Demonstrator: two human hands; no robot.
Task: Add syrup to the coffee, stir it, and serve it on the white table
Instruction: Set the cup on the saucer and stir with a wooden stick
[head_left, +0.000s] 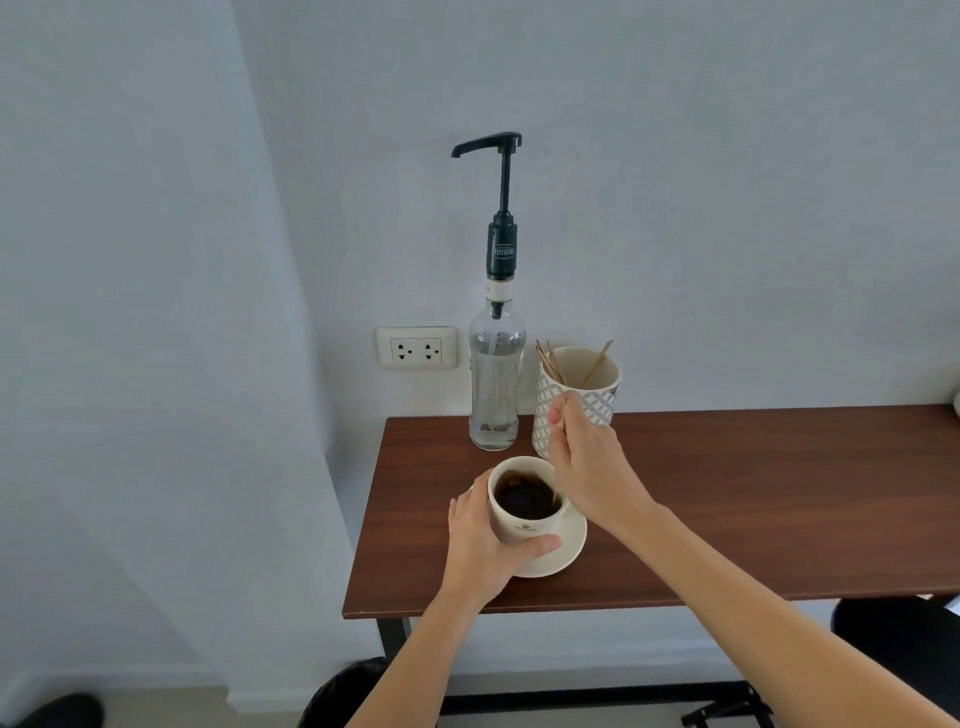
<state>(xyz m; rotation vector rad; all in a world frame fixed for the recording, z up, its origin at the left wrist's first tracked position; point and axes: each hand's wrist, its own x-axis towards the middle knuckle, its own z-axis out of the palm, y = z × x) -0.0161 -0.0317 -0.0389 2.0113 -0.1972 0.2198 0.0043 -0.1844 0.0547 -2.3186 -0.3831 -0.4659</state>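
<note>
A cream coffee cup (519, 530) full of dark coffee stands on a cream saucer (569, 551) near the left end of the brown table (727, 509). My left hand (480, 543) wraps around the cup's left side. Over the cup's right rim, my right hand (584, 460) pinches a thin wooden stir stick (557, 491) that dips into the coffee. Behind the cup rises a clear syrup bottle (494, 384) with a tall black pump whose spout points left. A patterned mug (576, 397) holding several wooden stir sticks stands just right of the bottle, partly hidden by my right hand.
The table stands against a pale wall with a double power socket (417, 347) left of the bottle. A dark object (898, 644) sits below the table's right front edge. Black table legs (395, 634) and floor show below.
</note>
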